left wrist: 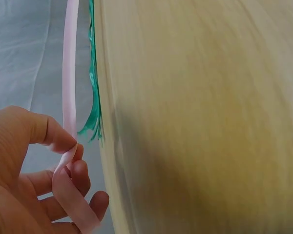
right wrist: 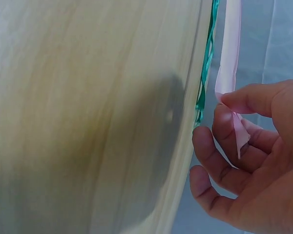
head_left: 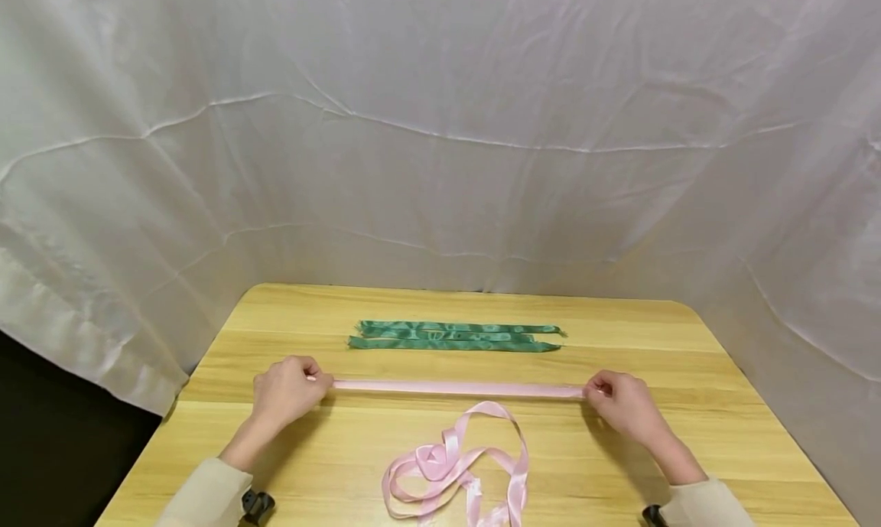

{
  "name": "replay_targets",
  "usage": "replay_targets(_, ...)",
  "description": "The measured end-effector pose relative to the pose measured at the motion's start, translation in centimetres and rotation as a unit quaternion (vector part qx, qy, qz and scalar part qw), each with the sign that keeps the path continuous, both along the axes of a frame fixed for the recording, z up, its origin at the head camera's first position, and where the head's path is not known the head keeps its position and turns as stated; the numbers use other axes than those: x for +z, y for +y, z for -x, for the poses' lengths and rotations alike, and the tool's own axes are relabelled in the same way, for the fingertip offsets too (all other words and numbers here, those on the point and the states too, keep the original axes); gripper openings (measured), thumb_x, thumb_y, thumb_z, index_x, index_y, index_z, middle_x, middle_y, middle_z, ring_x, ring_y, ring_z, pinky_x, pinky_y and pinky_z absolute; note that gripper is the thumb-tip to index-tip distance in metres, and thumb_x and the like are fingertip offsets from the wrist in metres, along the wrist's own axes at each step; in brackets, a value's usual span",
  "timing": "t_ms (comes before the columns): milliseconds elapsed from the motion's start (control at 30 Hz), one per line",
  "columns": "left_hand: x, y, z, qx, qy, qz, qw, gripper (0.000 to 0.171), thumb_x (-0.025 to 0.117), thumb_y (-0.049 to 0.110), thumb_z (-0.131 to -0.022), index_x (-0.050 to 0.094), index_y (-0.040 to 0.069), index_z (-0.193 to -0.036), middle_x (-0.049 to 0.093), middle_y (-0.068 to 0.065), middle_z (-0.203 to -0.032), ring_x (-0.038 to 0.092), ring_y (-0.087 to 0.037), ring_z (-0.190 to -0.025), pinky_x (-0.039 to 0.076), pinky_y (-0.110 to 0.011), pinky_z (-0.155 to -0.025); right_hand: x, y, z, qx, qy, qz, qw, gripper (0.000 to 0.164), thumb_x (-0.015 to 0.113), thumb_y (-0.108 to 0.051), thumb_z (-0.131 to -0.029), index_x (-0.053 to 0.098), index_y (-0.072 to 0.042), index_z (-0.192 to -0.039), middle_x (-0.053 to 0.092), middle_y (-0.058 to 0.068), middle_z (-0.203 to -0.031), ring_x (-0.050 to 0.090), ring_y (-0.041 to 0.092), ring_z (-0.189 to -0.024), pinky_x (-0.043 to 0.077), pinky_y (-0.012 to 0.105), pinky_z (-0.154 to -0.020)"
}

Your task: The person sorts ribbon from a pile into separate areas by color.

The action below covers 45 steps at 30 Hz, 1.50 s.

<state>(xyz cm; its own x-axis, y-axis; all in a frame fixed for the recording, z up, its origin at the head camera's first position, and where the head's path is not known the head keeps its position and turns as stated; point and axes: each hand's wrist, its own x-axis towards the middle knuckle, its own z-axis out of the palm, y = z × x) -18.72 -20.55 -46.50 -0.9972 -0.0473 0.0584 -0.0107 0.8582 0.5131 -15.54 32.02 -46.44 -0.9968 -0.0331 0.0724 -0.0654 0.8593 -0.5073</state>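
Observation:
A strip of pink ribbon [head_left: 457,388] is stretched straight between my two hands, a little above the table. My left hand [head_left: 287,391] pinches one end between thumb and forefinger; in the left wrist view, a tail of the pink ribbon [left wrist: 71,197] runs down past the fingers. At the other end my right hand [head_left: 625,406] pinches the strip, and a short end pokes out below the thumb in the right wrist view. Beyond the strip lie several green ribbon pieces [head_left: 454,345], side by side, with frayed ends. Nearer to me is a loose tangle of pink ribbon [head_left: 440,466].
The wooden table [head_left: 729,435] has light grain and rounded far corners. A pale, creased curtain [head_left: 440,190] hangs behind it and along both sides. A dark area [head_left: 62,427] shows at the left, beyond the table edge. Both sleeves are light, with black straps at the wrists.

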Motion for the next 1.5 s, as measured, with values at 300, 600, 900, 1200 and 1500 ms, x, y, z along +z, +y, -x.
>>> replay_targets(300, -0.4, -0.9, -0.1, 0.014, -0.013, 0.009, 0.9998, 0.019, 0.070, 0.031, -0.088, 0.071, 0.017, -0.075, 0.064, 0.001, -0.069, 0.055, -0.021, -0.069, 0.038, -0.045, -0.070, -0.5, 0.6, 0.1, -0.020, -0.020, 0.003, 1.000, 0.011, 0.066, -0.012, -0.094, 0.073, -0.003, -0.094, 0.062, -0.001, -0.068, 0.052, 0.013, -0.060, 0.039, 0.026, -0.054)
replay_targets(600, -0.9, -1.6, 0.0, 0.018, -0.019, 0.023, 0.9994, 0.024, 0.074, 0.033, -0.086, 0.066, 0.017, -0.070, 0.063, 0.001, -0.069, 0.057, -0.022, -0.070, 0.040, -0.050, -0.072, -1.0, 0.9, 0.3, -0.020, -0.028, 0.001, 0.999, 0.012, 0.066, -0.013, -0.093, 0.072, -0.003, -0.093, 0.061, -0.002, -0.065, 0.055, 0.014, -0.058, 0.039, 0.025, -0.053)
replay_targets(900, -1.0, -2.0, -0.3, -0.004, -0.024, 0.015, 0.9996, 0.026, 0.075, 0.029, -0.085, 0.063, 0.019, -0.064, 0.059, 0.004, -0.063, 0.053, -0.018, -0.062, 0.036, -0.033, -0.054, -1.0, 1.0, 0.5, -0.014, -0.007, -0.030, 0.999, 0.009, 0.072, -0.013, -0.091, 0.075, -0.005, -0.089, 0.067, -0.002, -0.074, 0.050, 0.015, -0.065, 0.039, 0.027, -0.059)
replay_targets(1200, 0.1, -1.9, -0.1, -0.034, -0.031, 0.051, 0.9977, 0.016, 0.078, 0.023, -0.081, 0.069, 0.013, -0.089, 0.067, -0.005, -0.085, 0.058, -0.024, -0.074, 0.043, -0.042, -0.064, -0.5, 0.5, 0.5, -0.043, 0.034, -0.063, 0.996, 0.009, 0.079, -0.018, -0.089, 0.078, -0.009, -0.090, 0.076, 0.010, -0.092, 0.060, 0.038, -0.093, 0.043, 0.050, -0.074)
replay_targets(1500, 2.7, 2.6, -0.1, -0.177, 0.065, 0.038, 0.9813, 0.029, 0.077, 0.011, -0.085, 0.073, 0.006, -0.113, 0.074, -0.016, -0.108, 0.066, -0.029, -0.094, 0.053, -0.050, -0.079, 1.1, -3.7, 0.5, 0.067, 0.107, -0.017, 0.992, 0.015, 0.081, -0.014, -0.091, 0.078, -0.004, -0.102, 0.077, 0.017, -0.111, 0.068, 0.040, -0.108, 0.053, 0.060, -0.096)
